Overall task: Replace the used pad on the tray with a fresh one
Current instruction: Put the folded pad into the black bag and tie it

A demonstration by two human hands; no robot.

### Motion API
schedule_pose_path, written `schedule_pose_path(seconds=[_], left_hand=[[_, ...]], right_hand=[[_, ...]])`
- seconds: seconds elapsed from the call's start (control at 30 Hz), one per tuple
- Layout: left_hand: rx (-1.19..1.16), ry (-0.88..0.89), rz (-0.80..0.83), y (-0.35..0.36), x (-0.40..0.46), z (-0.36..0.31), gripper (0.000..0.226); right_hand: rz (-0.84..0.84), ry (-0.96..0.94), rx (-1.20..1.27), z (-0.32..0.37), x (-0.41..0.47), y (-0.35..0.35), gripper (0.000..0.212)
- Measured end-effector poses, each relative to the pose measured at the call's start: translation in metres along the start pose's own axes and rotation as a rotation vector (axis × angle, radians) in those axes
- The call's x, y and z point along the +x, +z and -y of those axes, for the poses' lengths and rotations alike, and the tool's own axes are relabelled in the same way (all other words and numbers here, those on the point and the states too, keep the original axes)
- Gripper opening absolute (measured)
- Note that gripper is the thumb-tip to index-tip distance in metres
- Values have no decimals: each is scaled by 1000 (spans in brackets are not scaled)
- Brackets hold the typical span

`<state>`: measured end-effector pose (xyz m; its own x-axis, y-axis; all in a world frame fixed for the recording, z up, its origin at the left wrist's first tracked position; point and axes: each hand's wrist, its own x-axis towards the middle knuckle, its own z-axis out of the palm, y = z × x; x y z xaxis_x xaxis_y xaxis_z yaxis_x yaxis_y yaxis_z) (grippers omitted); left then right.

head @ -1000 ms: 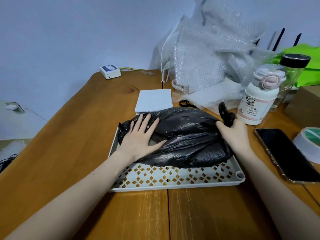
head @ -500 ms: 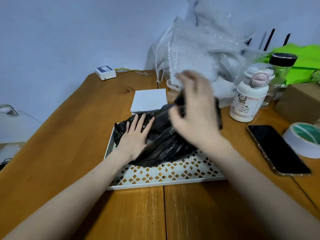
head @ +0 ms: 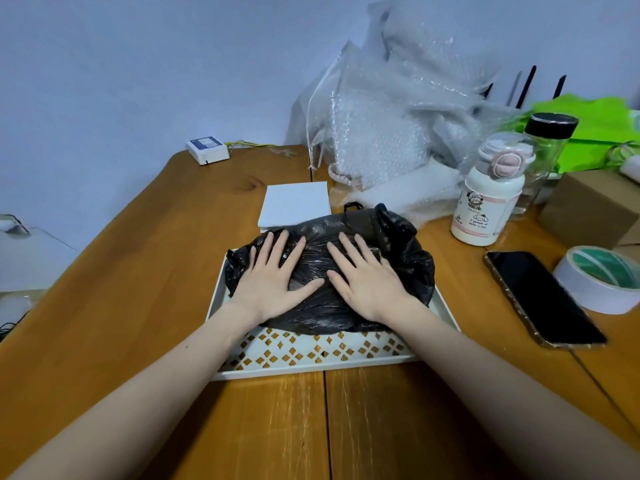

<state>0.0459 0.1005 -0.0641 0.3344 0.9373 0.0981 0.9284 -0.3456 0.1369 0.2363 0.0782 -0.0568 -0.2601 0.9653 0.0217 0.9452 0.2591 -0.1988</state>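
A white tray [head: 311, 355] with a gold diamond pattern lies on the wooden table in front of me. A crumpled black plastic bag [head: 405, 258] is folded over on its far half. My left hand [head: 273, 275] and my right hand [head: 363, 275] both lie flat on the bag, palms down, fingers spread, side by side. Whatever is inside or under the bag is hidden. A white square pad [head: 296, 204] rests on the table just behind the tray.
A white bottle with a pink lid [head: 488, 199] and a glass jar [head: 547, 150] stand at the right. A black phone [head: 540, 297] and a tape roll [head: 602, 278] lie right of the tray. Bubble wrap [head: 398, 126] is piled behind; a cardboard box [head: 592, 209] sits far right.
My right hand pulled the bag's right side up and over toward the left, then came down flat on it beside my left hand. The bag is now bunched smaller.
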Motion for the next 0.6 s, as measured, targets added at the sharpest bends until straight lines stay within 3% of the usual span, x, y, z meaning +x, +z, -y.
schedule_pose_path(seconds=[0.23, 0.43, 0.53, 0.6], left_hand=[[-21, 0, 16, 1, 0, 2, 98], [-89, 19, 8, 3, 0, 5, 106], [-100, 15, -9, 2, -1, 5, 105], [-85, 8, -18, -2, -3, 4, 101]], right_hand=[[129, -1, 308, -26, -4, -17, 62], [-31, 108, 853, -42, -7, -31, 56], [-149, 205, 888, -44, -3, -32, 54], [-191, 222, 760, -42, -2, -31, 51]])
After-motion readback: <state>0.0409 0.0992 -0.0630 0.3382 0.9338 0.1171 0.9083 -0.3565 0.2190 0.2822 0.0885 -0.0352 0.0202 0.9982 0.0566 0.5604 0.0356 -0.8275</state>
